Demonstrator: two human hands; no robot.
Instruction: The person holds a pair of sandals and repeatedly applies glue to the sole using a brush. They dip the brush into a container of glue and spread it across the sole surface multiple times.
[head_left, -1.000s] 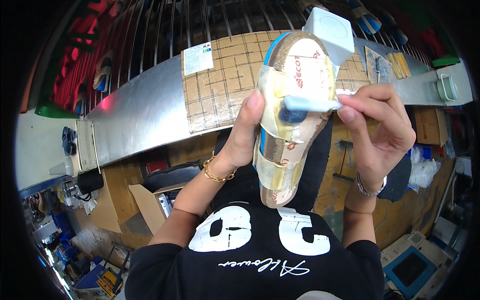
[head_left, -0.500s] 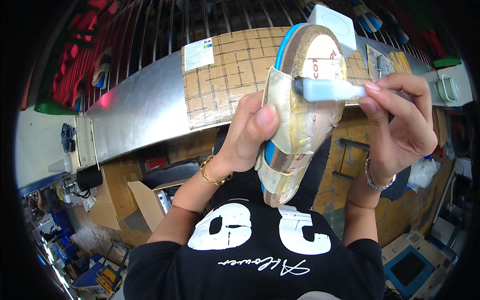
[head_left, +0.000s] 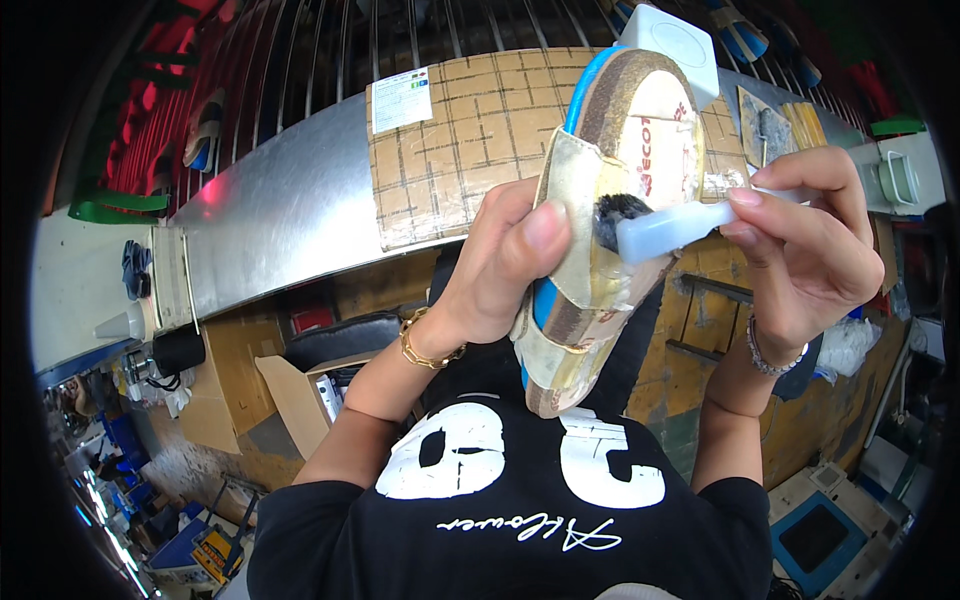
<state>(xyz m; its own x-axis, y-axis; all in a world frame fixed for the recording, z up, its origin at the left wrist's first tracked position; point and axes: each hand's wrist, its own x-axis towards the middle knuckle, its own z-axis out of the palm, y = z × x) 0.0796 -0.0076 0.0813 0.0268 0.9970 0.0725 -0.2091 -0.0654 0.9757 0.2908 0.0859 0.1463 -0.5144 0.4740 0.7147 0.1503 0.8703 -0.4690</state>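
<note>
My left hand grips an unfinished sandal by its side, thumb on the cream strap. The sandal's underside faces me, with a cork-brown rim, a pale middle bearing red print and a blue edge on the left. The cream straps are folded over onto the underside. Between the thumb and fingers of my right hand is a brush with a pale blue-white handle. Its dark bristles touch the folded strap edge near the sandal's middle, where the surface looks yellowish and shiny.
Behind the sandal, a wrapped cardboard sheet lies on a metal counter. A white box-shaped object stands at its far right. Metal rods run beyond, with more sandals on the red rack at left. An open carton sits below the counter.
The brush has moved down along the strap edge and tilted, its bristles now splayed and more visible. The sandal has shifted slightly right, still in my left hand.
</note>
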